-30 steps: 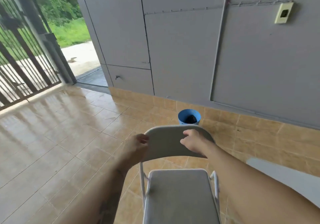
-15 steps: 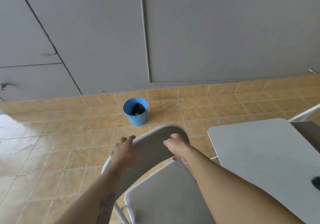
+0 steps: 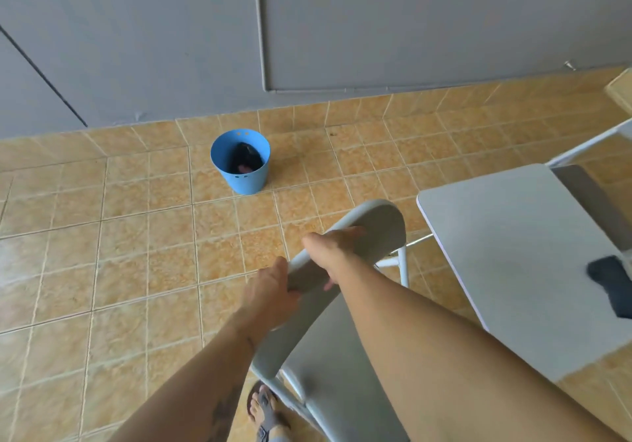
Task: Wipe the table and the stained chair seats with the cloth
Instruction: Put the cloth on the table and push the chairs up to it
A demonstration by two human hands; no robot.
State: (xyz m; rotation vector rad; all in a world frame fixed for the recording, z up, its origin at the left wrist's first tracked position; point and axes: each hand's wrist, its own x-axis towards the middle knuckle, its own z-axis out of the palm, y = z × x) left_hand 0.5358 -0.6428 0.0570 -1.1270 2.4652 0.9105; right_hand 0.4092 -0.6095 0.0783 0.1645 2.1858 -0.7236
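A grey folding chair (image 3: 372,233) stands in front of me, its backrest slanting from lower left to upper right. My left hand (image 3: 270,291) grips the lower left end of the backrest. My right hand (image 3: 328,250) grips the backrest's top edge a little further along. The chair's seat (image 3: 328,366) shows below my right forearm. To the right stands the grey table (image 3: 506,256), with a dark blue cloth (image 3: 612,284) lying near its right edge, partly cut off by the frame.
A blue bucket (image 3: 246,174) with something dark inside stands on the tan tiled floor near the grey wall. Another chair's white frame (image 3: 588,147) shows behind the table. My sandalled foot (image 3: 266,411) is beside the chair's legs.
The chair has swung round to the right toward the table while both hands hold its backrest. My view has turned right and down, so the gate is gone and the table and cloth show.
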